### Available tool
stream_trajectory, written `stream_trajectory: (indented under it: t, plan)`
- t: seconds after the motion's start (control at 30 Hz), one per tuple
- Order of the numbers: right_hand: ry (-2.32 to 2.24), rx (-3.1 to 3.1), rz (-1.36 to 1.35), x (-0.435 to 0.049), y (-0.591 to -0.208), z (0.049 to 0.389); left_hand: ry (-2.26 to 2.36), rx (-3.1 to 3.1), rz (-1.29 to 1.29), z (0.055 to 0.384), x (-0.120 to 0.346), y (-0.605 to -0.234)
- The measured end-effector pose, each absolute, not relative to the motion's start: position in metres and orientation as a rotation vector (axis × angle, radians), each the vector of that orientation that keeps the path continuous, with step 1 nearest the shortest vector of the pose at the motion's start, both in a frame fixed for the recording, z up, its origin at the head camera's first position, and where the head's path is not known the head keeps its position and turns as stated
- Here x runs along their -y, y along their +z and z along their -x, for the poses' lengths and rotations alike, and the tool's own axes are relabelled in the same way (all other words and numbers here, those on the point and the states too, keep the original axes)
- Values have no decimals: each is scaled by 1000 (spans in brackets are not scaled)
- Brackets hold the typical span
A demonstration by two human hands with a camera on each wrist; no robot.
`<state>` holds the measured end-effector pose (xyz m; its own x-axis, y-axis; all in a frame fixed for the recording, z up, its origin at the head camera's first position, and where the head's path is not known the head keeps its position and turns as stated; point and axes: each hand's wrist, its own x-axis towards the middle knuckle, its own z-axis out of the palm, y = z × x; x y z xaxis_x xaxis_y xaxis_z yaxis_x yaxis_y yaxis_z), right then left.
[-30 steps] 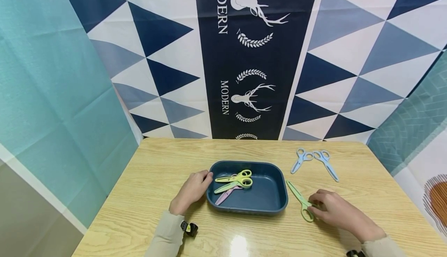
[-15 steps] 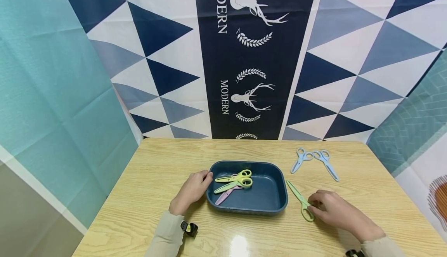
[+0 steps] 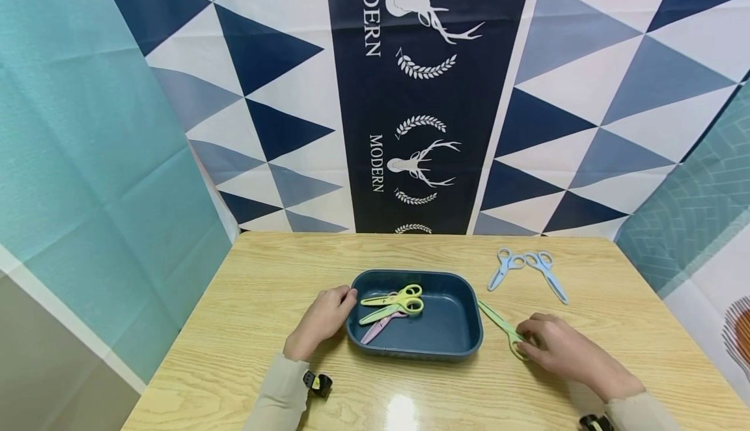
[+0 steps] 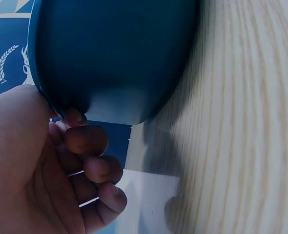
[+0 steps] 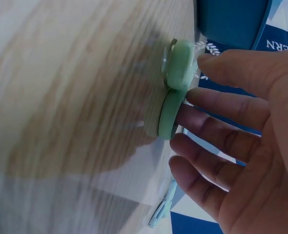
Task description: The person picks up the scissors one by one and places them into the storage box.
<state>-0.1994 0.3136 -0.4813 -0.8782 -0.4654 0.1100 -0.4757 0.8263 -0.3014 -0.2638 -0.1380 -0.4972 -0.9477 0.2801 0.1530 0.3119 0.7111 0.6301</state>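
Observation:
My left hand (image 3: 322, 320) holds the left rim of a dark blue plastic tray (image 3: 445, 323); in the left wrist view, the thumb and forefinger pinch the edge of the tray (image 4: 119, 58). Inside lie yellow scissors (image 3: 379, 300), light green scissors (image 3: 377, 314) and pink scissors (image 3: 377, 331), partly overlapping. Right of the tray, my right hand (image 3: 568, 353) pinches another pair of green scissors (image 3: 498, 319) by the handle loops, blades pointing at the tray's right side. The right wrist view shows the handles of these scissors (image 5: 180, 66) between thumb and fingers, near the tabletop.
Two pairs of blue scissors, one on the left (image 3: 500, 276) and one on the right (image 3: 553, 284), lie at the back right of the wooden table (image 3: 281, 262). A patterned cloth (image 3: 410, 92) hangs behind the table, and a teal cloth (image 3: 105, 157) hangs at its left.
The green scissors in my right hand have shifted slightly up and left, towards the tray, and the hand with them. My left hand and the tray have stayed put.

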Motion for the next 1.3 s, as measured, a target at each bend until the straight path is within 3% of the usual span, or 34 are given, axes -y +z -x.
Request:
stream_trajectory:
  t: [0.47, 1.3]
  plan:
    - [340, 2758, -859, -318, -491, 221, -1060, 2871, 500, 266, 138, -500]
    - [283, 2819, -631, -323, -495, 231, -1067, 2876, 480, 265, 139, -499]
